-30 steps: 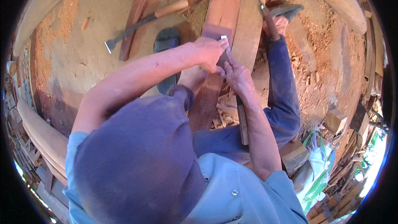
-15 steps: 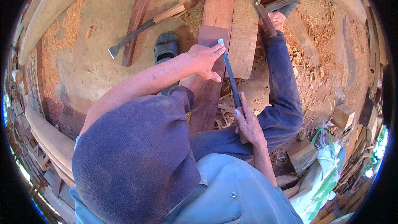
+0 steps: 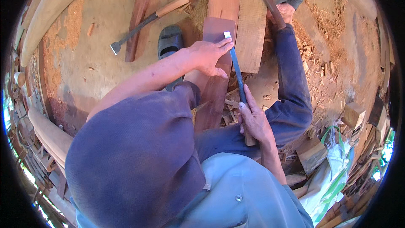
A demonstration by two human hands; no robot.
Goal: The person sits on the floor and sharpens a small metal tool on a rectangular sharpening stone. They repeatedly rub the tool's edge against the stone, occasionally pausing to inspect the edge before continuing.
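A long chisel (image 3: 237,66) with a dark steel blade and wooden handle slants across the middle. My right hand (image 3: 255,122) wraps round the handle's upper part, above my bent leg. Near the chisel's bright square tip, my left hand (image 3: 206,57) touches the blade with its fingertips, thumb spread apart and fingers stretched. Beneath the left hand lies a flat purplish-brown block (image 3: 217,29), on a long reddish board (image 3: 223,2). The tip lies over this block; whether it touches cannot be told.
A pale plank (image 3: 251,29) lies beside the board. A wide-bladed chisel (image 3: 145,24) rests across a red wood strip (image 3: 138,38) at left. Another wooden-handled tool (image 3: 272,8) lies by my foot. A white-and-green sack (image 3: 331,177) and wood offcuts (image 3: 353,114) stand at right; shavings litter the floor.
The whole view has shifted slightly, so the floor things sit higher in it. The chisel tip now catches brighter light. Both hands keep nearly the same places on the chisel.
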